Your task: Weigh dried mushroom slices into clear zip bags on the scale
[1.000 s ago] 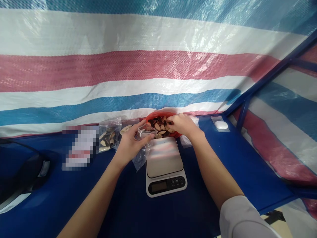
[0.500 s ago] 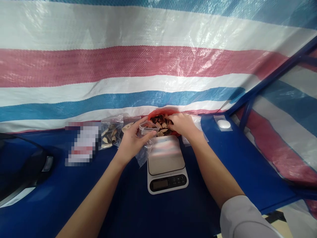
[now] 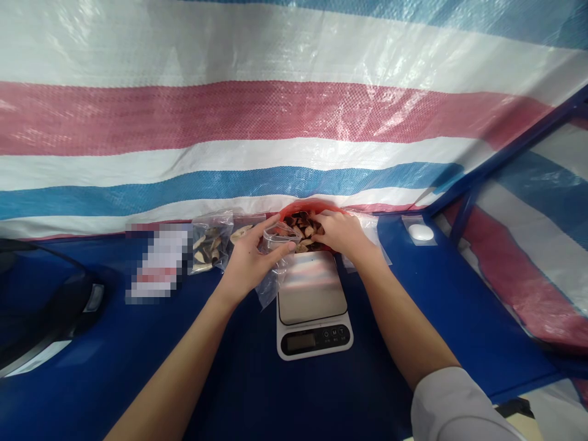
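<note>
Dried slices are what both hands are busy around, heaped by the middle of the far edge of the blue table. Closest is a scale, flat on the table. Its small screen looks dark, so it may be off.

By the scale's back left corner, the left hand has its thumb and fingers around the mouth of a see-through bag, holding it wide. The bottom of the bag hangs down beside the scale. The bag looks thin and floppy, so its mouth could fold in if the thumb lets up, and slices might then miss it and drop on the scale. A bump from the bag could also nudge the scale.

A little farther, the right hand has bent fingers in among the slices; whether they pinch one is hidden. The slices sit in a red holder, maybe a bag or a bowl. A grab too big could spill some over its rim.

Along the far edge, to the left, lies a bag of other slices. Near the far right corner is a white lump in a small packet. Behind stands a striped sheet.
</note>
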`<state>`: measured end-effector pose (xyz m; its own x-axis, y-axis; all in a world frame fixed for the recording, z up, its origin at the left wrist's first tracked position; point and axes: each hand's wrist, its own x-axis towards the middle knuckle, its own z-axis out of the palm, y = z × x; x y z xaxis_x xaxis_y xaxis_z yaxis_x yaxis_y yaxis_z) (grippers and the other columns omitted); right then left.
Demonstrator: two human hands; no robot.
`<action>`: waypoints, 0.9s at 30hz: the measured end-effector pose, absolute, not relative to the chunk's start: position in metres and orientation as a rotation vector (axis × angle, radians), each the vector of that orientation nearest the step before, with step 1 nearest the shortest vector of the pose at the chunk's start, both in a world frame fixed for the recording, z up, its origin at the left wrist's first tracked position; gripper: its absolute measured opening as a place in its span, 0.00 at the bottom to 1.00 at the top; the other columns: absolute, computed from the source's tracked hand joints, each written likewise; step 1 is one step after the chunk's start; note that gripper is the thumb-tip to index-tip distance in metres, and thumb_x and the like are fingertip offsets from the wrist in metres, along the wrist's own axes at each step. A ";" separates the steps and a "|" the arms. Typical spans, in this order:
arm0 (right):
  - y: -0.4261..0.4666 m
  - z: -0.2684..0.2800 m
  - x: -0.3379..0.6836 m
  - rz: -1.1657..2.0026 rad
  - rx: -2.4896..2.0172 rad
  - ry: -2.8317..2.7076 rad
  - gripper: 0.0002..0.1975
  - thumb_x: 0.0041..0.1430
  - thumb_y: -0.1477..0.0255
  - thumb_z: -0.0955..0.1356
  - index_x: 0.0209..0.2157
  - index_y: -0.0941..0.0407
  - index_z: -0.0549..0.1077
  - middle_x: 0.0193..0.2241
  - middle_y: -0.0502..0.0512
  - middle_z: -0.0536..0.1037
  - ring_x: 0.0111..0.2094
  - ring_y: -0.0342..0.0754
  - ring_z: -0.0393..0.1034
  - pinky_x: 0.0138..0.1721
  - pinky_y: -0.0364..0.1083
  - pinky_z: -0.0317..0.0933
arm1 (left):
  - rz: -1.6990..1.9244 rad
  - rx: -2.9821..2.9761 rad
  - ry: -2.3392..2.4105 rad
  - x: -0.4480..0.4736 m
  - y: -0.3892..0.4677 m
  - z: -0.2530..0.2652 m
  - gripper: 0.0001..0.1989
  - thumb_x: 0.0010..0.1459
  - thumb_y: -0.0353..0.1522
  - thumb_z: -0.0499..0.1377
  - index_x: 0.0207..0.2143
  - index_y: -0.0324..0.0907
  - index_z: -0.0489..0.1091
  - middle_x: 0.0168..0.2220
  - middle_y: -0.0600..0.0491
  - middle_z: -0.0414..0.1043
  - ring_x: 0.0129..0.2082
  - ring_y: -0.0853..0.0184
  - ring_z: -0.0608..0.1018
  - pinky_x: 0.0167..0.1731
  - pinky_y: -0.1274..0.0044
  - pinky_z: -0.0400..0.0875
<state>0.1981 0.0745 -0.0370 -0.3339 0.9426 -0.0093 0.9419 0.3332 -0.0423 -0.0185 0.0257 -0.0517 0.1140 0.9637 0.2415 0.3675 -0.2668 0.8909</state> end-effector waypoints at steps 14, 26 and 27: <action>0.077 -0.031 0.213 0.139 -1.753 -2.556 0.14 0.66 0.67 0.66 0.46 0.50 0.82 0.43 0.57 0.84 0.43 0.55 0.77 0.40 0.48 0.62 | 1.110 1.732 1.365 -0.019 0.024 -0.049 0.35 0.52 0.49 0.68 0.59 0.44 0.71 0.42 0.50 0.83 0.26 0.65 0.77 0.28 0.71 0.72; 0.078 -0.027 0.228 0.631 -1.367 -2.295 0.10 0.62 0.68 0.69 0.36 0.52 0.85 0.33 0.50 0.85 0.34 0.47 0.76 0.39 0.44 0.64 | 1.133 1.786 1.267 -0.017 0.026 -0.053 0.36 0.53 0.48 0.69 0.60 0.40 0.70 0.48 0.44 0.81 0.43 0.56 0.81 0.48 0.62 0.75; 0.075 -0.023 0.228 0.673 -1.333 -2.257 0.10 0.62 0.68 0.69 0.36 0.53 0.85 0.32 0.50 0.85 0.34 0.47 0.76 0.39 0.45 0.65 | 1.136 1.791 1.260 -0.017 0.025 -0.053 0.36 0.53 0.48 0.69 0.60 0.40 0.70 0.48 0.44 0.81 0.43 0.56 0.81 0.48 0.62 0.75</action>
